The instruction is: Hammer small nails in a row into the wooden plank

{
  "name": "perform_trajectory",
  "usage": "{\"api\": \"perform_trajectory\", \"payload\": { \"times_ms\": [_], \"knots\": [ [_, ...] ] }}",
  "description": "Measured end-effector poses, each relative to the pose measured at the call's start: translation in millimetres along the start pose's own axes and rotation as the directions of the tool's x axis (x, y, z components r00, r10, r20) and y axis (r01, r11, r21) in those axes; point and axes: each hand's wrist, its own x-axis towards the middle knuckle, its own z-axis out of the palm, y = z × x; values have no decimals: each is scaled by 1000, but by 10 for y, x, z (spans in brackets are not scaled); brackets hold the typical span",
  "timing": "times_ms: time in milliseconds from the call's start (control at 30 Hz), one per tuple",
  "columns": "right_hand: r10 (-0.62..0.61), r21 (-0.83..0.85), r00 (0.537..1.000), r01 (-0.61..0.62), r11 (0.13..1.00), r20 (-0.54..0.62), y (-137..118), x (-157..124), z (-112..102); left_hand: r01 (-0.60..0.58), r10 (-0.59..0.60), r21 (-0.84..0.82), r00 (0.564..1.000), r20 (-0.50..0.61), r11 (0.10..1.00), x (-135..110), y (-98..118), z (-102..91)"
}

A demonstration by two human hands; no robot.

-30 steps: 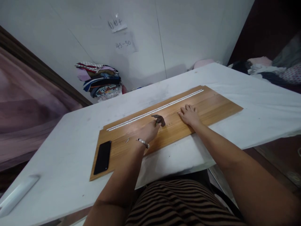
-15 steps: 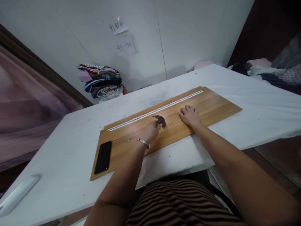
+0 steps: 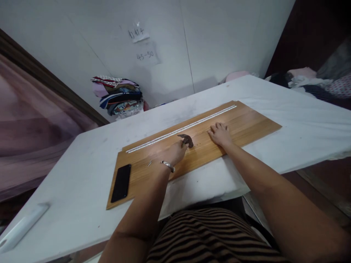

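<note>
My left hand [image 3: 175, 154] is closed around the handle of a claw hammer [image 3: 187, 140], whose dark head rests at or just above a wooden board [image 3: 252, 124]. A few tiny dark spots lie in a row on the wood right of the hammer head; whether they are holes or nail heads I cannot tell. Flat on the board, fingers a little spread, lies my right hand [image 3: 220, 134], holding nothing. Small nails [image 3: 149, 163] lie left of my left wrist. A pale strip with markings like a ruler [image 3: 181, 129] runs along the board's far side.
A black phone [image 3: 121, 183] lies at the board's left end. The board is on a white-covered table [image 3: 309, 128]. At the table's left edge is a long white object [image 3: 23, 228]. Folded clothes [image 3: 120, 95] are stacked by the wall, below paper notes [image 3: 145, 54].
Almost nothing differs. The hammer and both hands keep their places, and the view has shifted very slightly.
</note>
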Motion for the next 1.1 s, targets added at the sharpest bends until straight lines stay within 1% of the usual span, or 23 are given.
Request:
{"api": "perform_trajectory", "payload": {
  "times_ms": [233, 467, 633, 767, 933, 1100],
  "knots": [
    [-1, 13, 1000, 1, 1000, 0, -7, 4, 3, 14, -14, 37, 1000, -3, 999, 13, 21, -51],
    [3, 8, 1000, -3, 1000, -6, 3, 17, 24, 4, -4, 33, 1000, 10, 999, -5, 28, -13],
    [-2, 7, 1000, 2, 1000, -12, 10, 11, 40, 4, -4, 17, 1000, -10, 1000, 13, 16, -32],
    [-2, 9, 1000, 2, 1000, -10, 18, 22, 56, 11, -12, 36, 1000, 1, 999, 20, 20, -27],
    [1, 14, 1000, -1, 1000, -1, 7, 17, 22, 5, -6, 47, 1000, 15, 999, 10, 19, -5],
    [1, 10, 1000, -1, 1000, -11, -8, -9, -5, 12, -12, 43, 1000, 1, 999, 11, 21, -26]
  ]
}}
